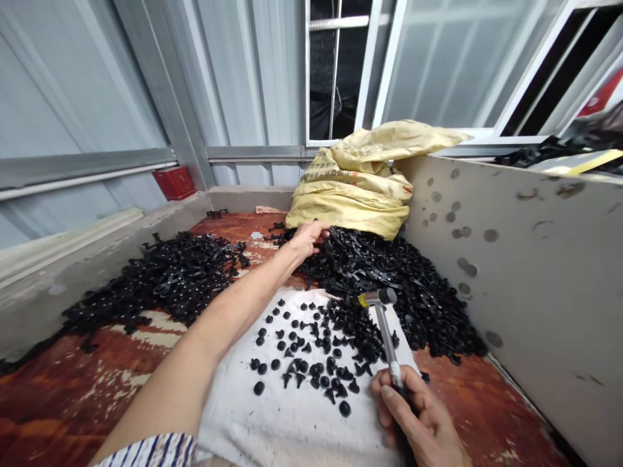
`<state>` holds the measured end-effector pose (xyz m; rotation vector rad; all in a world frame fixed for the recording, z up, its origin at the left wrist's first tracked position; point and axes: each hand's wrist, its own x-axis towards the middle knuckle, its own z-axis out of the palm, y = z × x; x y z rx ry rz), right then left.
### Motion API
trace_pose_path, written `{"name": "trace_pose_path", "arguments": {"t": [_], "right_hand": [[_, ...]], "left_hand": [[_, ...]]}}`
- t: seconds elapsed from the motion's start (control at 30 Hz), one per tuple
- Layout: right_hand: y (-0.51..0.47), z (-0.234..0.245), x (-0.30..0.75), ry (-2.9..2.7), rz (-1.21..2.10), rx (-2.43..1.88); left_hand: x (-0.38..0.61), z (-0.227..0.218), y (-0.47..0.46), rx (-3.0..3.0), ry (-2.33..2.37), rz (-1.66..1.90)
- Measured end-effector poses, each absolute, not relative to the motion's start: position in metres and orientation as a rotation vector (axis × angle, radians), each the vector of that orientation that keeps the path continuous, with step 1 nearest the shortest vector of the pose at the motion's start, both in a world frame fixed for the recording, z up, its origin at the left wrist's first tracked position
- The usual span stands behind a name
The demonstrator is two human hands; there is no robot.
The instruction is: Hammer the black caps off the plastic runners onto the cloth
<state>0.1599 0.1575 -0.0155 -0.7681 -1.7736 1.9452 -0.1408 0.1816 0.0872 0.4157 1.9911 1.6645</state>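
My left hand reaches out to the far pile of black strap-like parts, at the lower edge of a yellow woven sack. Its fingers are bent and close together; whatever they pinch is too small to make out. My right hand is wrapped round the black grip of a small mallet. The mallet head, with one black face and one yellow face, points up over the edge of the pile. Between my hands, many small black mushroom-shaped plugs lie scattered on a white cloth.
Another heap of black parts lies on the left of the worn red-brown tabletop. A stained pale board stands along the right side. A red box sits in the back left corner, beneath corrugated metal walls and a window.
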Motion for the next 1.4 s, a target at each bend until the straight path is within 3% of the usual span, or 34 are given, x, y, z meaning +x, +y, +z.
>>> {"name": "trace_pose_path", "arguments": {"t": [0.13, 0.3, 0.6, 0.9, 1.4], "right_hand": [[0.155, -0.014, 0.159, -1.671, 1.965, -0.745], [0.158, -0.011, 0.161, -1.398, 2.107, -0.675], [0.162, -0.007, 0.165, -1.134, 2.191, -0.586], [0.161, -0.011, 0.166, -1.159, 2.118, -0.562], [0.162, -0.016, 0.166, -1.233, 2.007, -0.57]], "left_hand": [[-0.144, 0.111, 0.173, 0.457, 1.888, 1.817], [-0.108, 0.124, 0.146, 0.541, 1.672, 1.733], [0.003, 0.08, 0.094, 0.678, 1.389, 1.415], [0.033, 0.043, 0.07, 0.592, 1.474, 1.414], [0.029, 0.055, 0.066, 0.889, 1.731, 1.06]]}}
